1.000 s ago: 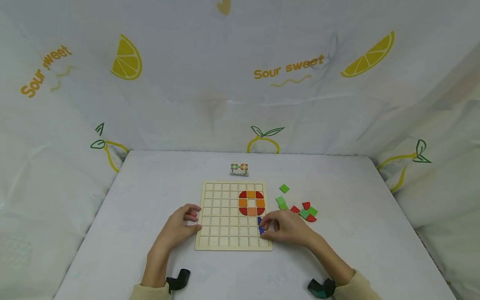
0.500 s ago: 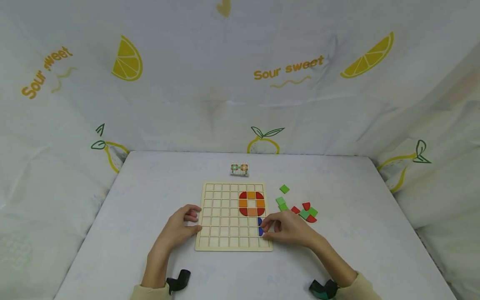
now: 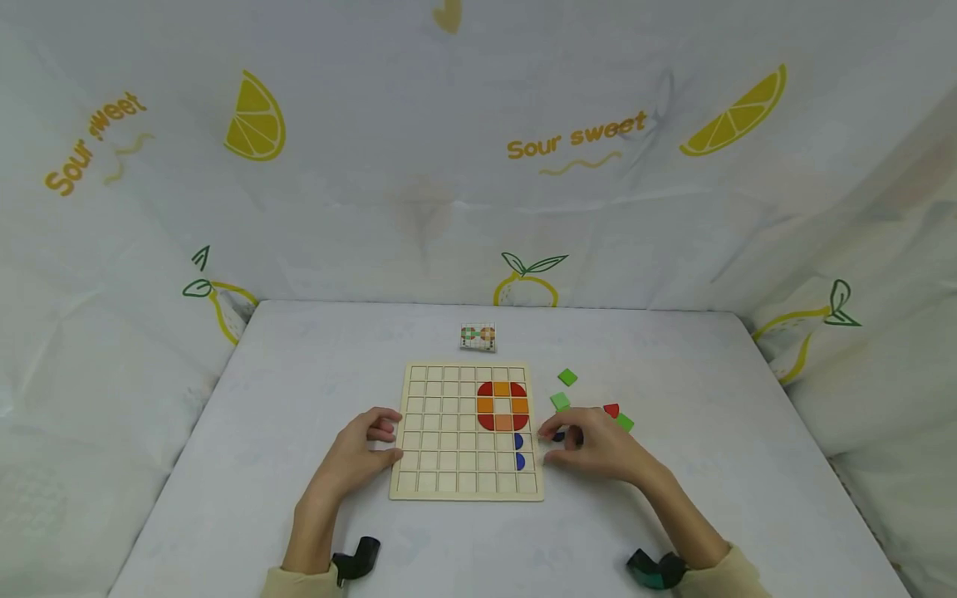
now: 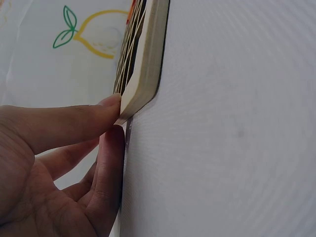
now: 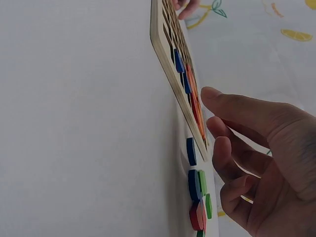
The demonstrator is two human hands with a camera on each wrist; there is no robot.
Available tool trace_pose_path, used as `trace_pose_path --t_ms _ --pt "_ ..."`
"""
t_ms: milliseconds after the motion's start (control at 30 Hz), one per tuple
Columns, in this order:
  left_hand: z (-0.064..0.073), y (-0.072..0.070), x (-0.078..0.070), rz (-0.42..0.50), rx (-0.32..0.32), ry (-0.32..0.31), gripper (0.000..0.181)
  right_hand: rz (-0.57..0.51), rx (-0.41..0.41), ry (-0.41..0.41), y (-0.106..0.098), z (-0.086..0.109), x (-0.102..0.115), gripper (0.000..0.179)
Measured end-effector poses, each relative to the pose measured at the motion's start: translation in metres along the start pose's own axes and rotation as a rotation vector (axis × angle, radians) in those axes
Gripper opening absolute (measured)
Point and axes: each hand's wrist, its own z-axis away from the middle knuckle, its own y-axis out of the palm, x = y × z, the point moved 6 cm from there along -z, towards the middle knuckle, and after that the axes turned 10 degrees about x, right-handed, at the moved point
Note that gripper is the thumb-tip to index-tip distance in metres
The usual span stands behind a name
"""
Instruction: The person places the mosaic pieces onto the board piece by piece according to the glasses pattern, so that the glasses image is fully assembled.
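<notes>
A wooden grid board (image 3: 441, 458) lies flat on the table. My left hand (image 3: 351, 453) rests against its left edge, thumb and fingertips apart along it; the left wrist view shows the thumb (image 4: 74, 123) touching the board near a corner. Red and orange tiles form a ring (image 3: 503, 389) at the board's upper right. Below that sit two rounded blue tiles (image 3: 519, 442), one per cell. Just right of the board hovers my right hand (image 3: 598, 444), thumb and index finger parted, nothing between them. A loose blue tile (image 5: 191, 151) lies on the table close by, partly hidden in the head view.
Loose green tiles (image 3: 567, 377) and a red tile (image 3: 611, 410) lie right of the board, some behind the right hand. Another blue tile (image 5: 194, 185) shows in the right wrist view. Behind the board stands a small pattern card (image 3: 478, 337). A printed white cloth (image 3: 374, 208) hangs behind.
My right hand has drawn back rightward off the board's edge, leaving both blue tiles in their cells fully visible. It now covers some loose tiles. The left hand has stayed put.
</notes>
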Motion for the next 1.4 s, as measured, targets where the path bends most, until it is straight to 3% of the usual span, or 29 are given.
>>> trace_pose_path --t_ms 300,700,1133,1400 --pt "-0.001 -0.002 -0.001 -0.001 0.002 0.000 0.049 0.037 -0.057 0.022 -0.012 0.003 -0.016 0.029" --pt "-0.001 -0.002 -0.001 -0.014 -0.003 0.002 0.049 0.059 -0.021 0.031 -0.011 -0.007 -0.032 0.019" --pt "-0.002 0.000 0.000 -0.017 -0.014 0.001 0.050 0.079 -0.021 -0.015 -0.011 -0.007 -0.030 0.012" --pt "-0.001 0.001 0.001 -0.029 -0.024 -0.006 0.050 -0.027 -0.009 -0.104 -0.004 -0.011 -0.017 0.013"
